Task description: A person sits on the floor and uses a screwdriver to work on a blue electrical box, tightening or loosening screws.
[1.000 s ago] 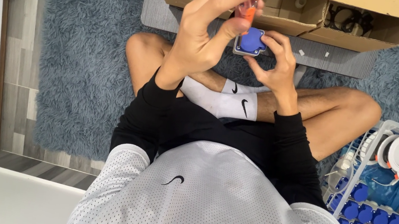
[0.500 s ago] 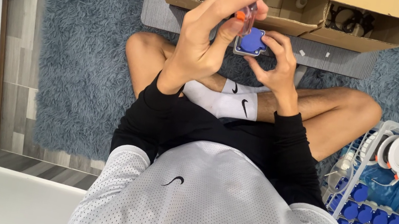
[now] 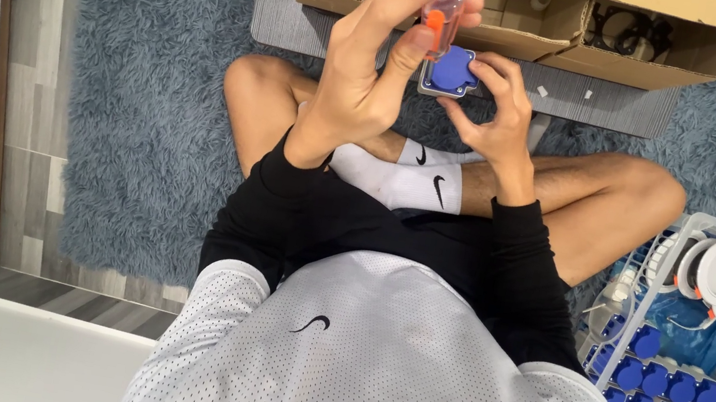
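My left hand [image 3: 364, 84] pinches a small clear plastic tool with an orange tip [image 3: 440, 19] between thumb and fingers, held upright just above the blue module [image 3: 453, 71], which my right hand [image 3: 492, 107] cradles by its edges in front of the cardboard box [image 3: 519, 14], over my crossed legs. The module looks like hard, smooth moulded plastic on a pale square base, light and stiff, so I judge the flat sides the safest hold. The tool seems slick and thin-walled, likely to slip or crack if squeezed.
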